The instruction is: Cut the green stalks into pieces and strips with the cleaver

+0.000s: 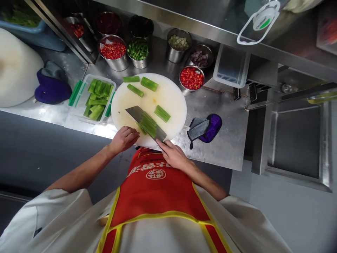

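My right hand (173, 154) grips the handle of a cleaver (134, 113), its blade angled across the near part of a round white cutting board (173, 95). Green celery-like stalk pieces (148, 124) show over the blade; I cannot tell whether they rest on it. My left hand (125, 138) is at the board's near left edge with its fingers curled in, close to the blade; anything inside them is hidden. Another cut stalk (162, 113) lies right of the blade, and several more pieces (149, 84) lie along the board's far side.
Left of the board stands a clear container (112, 82) of cut stalks. Behind are metal cups of red chilies (113, 50), green chilies (138, 50) and other chopped food. A purple and grey cloth item (210, 128) lies at right. A steel shelf (184, 17) overhangs the back.
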Demonstrator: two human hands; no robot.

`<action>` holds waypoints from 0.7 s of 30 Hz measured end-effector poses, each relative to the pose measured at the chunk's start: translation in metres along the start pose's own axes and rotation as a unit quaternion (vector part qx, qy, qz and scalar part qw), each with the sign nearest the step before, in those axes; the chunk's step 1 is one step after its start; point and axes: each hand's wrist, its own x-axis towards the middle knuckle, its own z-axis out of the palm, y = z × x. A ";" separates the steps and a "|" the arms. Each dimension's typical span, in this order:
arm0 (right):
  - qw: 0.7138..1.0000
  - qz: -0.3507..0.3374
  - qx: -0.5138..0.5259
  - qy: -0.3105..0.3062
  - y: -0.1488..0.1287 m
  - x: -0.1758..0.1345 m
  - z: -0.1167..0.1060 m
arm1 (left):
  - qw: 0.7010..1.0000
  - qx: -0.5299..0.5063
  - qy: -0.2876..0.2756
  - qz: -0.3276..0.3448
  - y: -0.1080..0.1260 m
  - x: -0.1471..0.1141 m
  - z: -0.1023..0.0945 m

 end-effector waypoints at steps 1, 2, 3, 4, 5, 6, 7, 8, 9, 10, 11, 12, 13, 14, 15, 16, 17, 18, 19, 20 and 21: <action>1.000 0.003 -0.020 -0.004 -0.003 0.002 0.002 | 1.000 0.008 0.000 -0.007 0.002 0.007 -0.006; 0.999 0.006 -0.034 -0.008 -0.006 0.004 0.003 | 1.000 0.012 -0.011 -0.014 0.002 0.014 -0.010; 0.999 0.008 -0.045 -0.012 -0.008 0.006 0.005 | 0.999 0.011 -0.034 -0.015 -0.001 0.023 -0.013; 0.999 0.012 -0.051 -0.016 -0.010 0.008 0.007 | 0.998 0.005 -0.068 -0.011 -0.005 0.031 -0.014; 0.998 0.018 -0.054 -0.018 -0.011 0.010 0.009 | 0.994 -0.006 -0.107 0.001 -0.011 0.039 -0.014; 0.998 0.025 -0.057 -0.019 -0.013 0.012 0.011 | 0.989 -0.020 -0.147 0.017 -0.018 0.045 -0.013; 0.998 0.034 -0.058 -0.019 -0.013 0.014 0.012 | 0.982 -0.033 -0.181 0.035 -0.024 0.051 -0.012; 0.997 0.042 -0.058 -0.020 -0.014 0.015 0.014 | 0.976 -0.044 -0.207 0.051 -0.030 0.055 -0.010; 0.997 0.048 -0.057 -0.022 -0.014 0.017 0.015 | 0.971 -0.052 -0.226 0.064 -0.035 0.059 -0.009; 0.997 0.051 -0.054 -0.023 -0.015 0.018 0.017 | 0.966 -0.058 -0.239 0.076 -0.039 0.061 -0.008; 0.997 0.053 -0.051 -0.023 -0.015 0.018 0.018 | 0.963 -0.062 -0.248 0.089 -0.042 0.063 -0.008; 0.997 0.053 -0.047 -0.021 -0.015 0.019 0.018 | 0.959 -0.063 -0.256 0.103 -0.044 0.065 -0.007; 0.997 0.054 -0.044 -0.016 -0.016 0.019 0.019 | 0.956 -0.061 -0.262 0.118 -0.045 0.066 -0.007; 0.998 0.057 -0.039 -0.011 -0.016 0.019 0.020 | 0.953 -0.056 -0.266 0.132 -0.045 0.067 -0.007; 0.997 0.062 -0.034 -0.005 -0.017 0.019 0.021 | 0.952 -0.049 -0.268 0.143 -0.045 0.067 -0.006; 0.997 0.066 -0.028 0.000 -0.018 0.018 0.023 | 0.951 -0.042 -0.265 0.153 -0.046 0.067 -0.005; 0.997 0.070 -0.021 0.004 -0.019 0.018 0.024 | 0.951 -0.038 -0.261 0.160 -0.046 0.067 -0.003; 0.997 0.073 -0.012 0.008 -0.020 0.018 0.026 | 0.952 -0.038 -0.254 0.168 -0.047 0.067 -0.001; 0.997 0.075 -0.004 0.012 -0.022 0.018 0.028 | 0.952 -0.042 -0.247 0.178 -0.048 0.066 0.002; 0.997 0.077 0.003 0.016 -0.024 0.017 0.030 | 0.951 -0.046 -0.239 0.191 -0.049 0.065 0.004; 0.996 0.081 0.010 0.020 -0.026 0.017 0.032 | 0.950 -0.048 -0.231 0.206 -0.050 0.063 0.007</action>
